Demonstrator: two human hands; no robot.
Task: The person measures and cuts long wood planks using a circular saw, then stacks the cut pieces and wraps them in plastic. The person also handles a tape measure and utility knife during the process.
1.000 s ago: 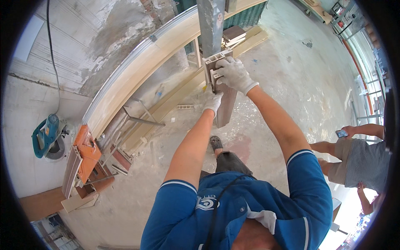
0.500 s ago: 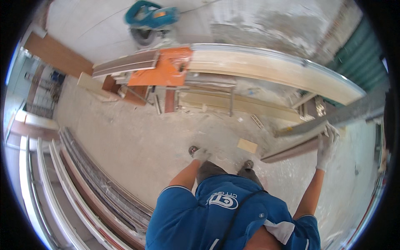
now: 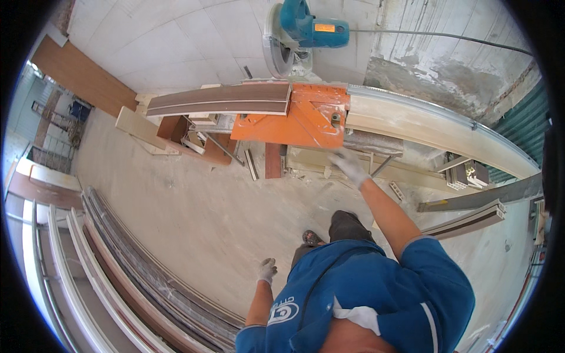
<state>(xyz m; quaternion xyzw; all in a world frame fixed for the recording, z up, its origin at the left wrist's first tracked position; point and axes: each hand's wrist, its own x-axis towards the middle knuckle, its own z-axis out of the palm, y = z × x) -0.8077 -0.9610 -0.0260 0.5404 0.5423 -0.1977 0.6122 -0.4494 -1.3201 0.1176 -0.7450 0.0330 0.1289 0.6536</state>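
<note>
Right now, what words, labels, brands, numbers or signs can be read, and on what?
White emblem with lettering, on the blue short-sleeved shirt: wording not copied out here.
Orange rectangular label, on the teal power saw with a round blade: too small to read.
I can make out no other text.

The white-gloved right hand hovers near the front right corner of an orange metal tabletop; a long brown grooved plank overhangs its left edge, a teal circular saw stands behind. The white-gloved left hand hangs low.
</note>
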